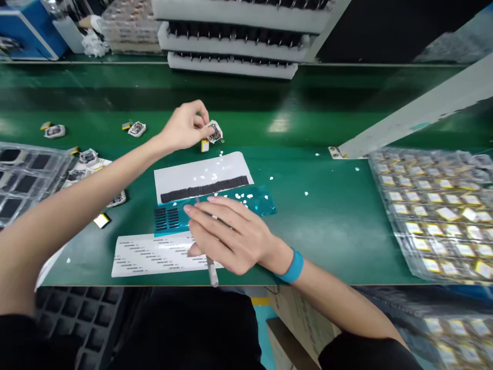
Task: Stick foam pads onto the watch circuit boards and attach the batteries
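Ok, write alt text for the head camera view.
The left hand holds a small white-edged electronic part at a green workbench. The right hand, wearing a blue wristband, holds a slim, pale-handled tool over a translucent teal sheet.

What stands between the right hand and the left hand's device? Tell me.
Nothing visible blocks the way; blue film, black strips and a white sheet lie flat between the right hand and the device.

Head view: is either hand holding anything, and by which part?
The left hand holds a small white-rimmed device by its left edge. The right hand holds a slim tool; the hand hides where it is gripped.
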Motion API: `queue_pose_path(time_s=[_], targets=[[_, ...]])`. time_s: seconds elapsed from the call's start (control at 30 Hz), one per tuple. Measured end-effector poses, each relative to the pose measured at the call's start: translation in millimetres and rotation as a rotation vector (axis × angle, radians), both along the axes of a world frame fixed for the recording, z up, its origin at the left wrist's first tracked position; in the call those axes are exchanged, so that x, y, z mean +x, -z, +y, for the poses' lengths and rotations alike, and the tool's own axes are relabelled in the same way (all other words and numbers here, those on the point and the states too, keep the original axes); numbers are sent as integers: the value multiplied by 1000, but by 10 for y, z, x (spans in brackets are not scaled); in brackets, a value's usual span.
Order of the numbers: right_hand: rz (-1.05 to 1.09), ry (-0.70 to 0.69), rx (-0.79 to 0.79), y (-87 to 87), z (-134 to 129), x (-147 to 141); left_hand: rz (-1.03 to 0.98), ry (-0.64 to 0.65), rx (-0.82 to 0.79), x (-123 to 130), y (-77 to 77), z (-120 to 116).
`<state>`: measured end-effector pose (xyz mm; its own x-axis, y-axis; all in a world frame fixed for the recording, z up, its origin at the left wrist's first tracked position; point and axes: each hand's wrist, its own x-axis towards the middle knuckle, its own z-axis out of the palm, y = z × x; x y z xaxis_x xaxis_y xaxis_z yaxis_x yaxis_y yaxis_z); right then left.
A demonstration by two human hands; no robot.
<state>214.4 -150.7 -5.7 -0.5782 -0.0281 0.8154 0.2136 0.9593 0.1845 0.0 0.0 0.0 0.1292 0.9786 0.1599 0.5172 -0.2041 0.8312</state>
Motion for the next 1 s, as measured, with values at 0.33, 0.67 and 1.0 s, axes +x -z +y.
queue_pose_path(time_s=[0.33,0.67,1.0], targets=[[167,226,-252,97,37,-24,-563,37,-207,98,-49,-1847],[19,186,-329,261,-3,-35,-422,-26,-16,155,32,-2055],[-54,46,-462,243,51,14,-153,-116,33,86,106,-2051]])
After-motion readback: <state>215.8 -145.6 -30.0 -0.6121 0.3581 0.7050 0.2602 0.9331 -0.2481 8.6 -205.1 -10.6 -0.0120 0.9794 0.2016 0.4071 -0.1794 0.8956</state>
